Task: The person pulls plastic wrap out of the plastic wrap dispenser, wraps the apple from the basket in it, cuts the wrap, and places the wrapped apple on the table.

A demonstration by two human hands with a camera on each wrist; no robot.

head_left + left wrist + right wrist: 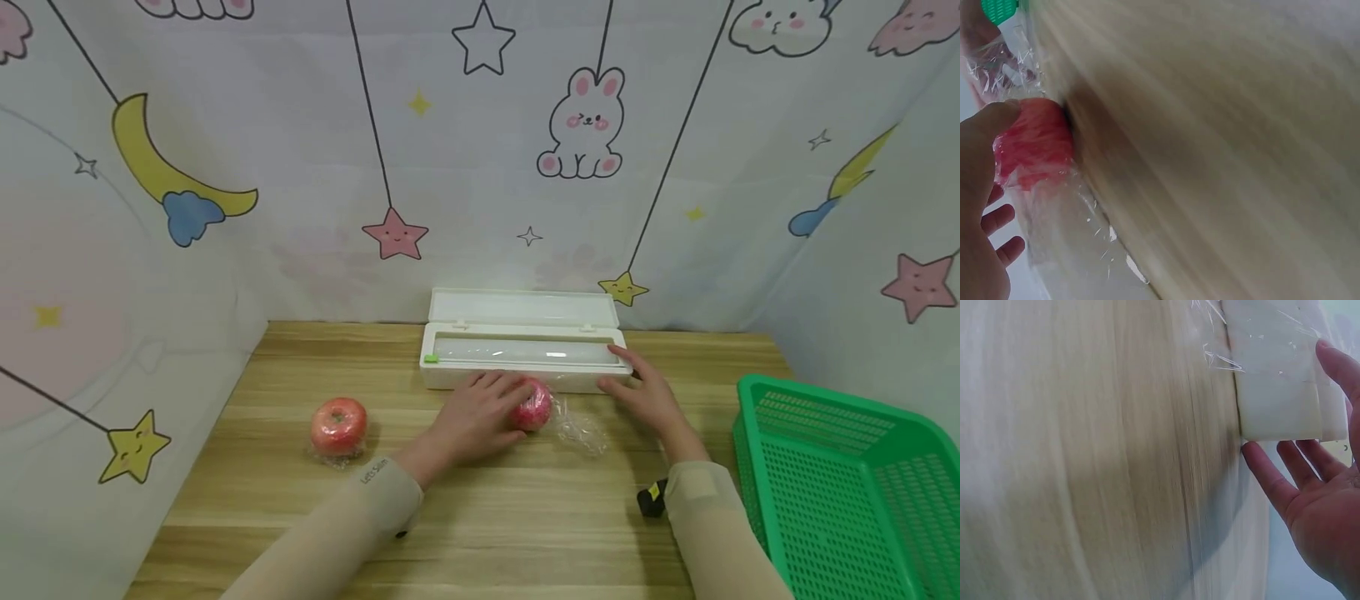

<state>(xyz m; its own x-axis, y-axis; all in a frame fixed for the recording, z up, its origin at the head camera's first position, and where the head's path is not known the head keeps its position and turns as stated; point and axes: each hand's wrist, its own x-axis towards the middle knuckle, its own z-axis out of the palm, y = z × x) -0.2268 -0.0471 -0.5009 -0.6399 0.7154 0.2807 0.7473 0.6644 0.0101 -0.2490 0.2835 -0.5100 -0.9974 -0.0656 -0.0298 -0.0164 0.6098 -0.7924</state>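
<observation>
In the head view, my left hand [480, 417] holds a pinkish-red apple [534, 405] wrapped in clear film, against the front of a white cling film dispenser [525, 379]. The left wrist view shows my thumb on the apple [1038, 140], with the other fingers partly hidden behind it. Loose film [581, 429] trails to the right of the apple. My right hand [648, 400] is spread around the right end of the dispenser, its fingers extended in the right wrist view. The dispenser's lid is raised, showing the film roll [525, 350] and a green slider [431, 358].
Another film-wrapped red apple [339, 425] sits left on the wooden table [540, 533]. A green plastic basket [757, 467] stands at the right edge. A small black object [652, 498] is beside my right wrist. Behind the dispenser hangs a patterned curtain [480, 167].
</observation>
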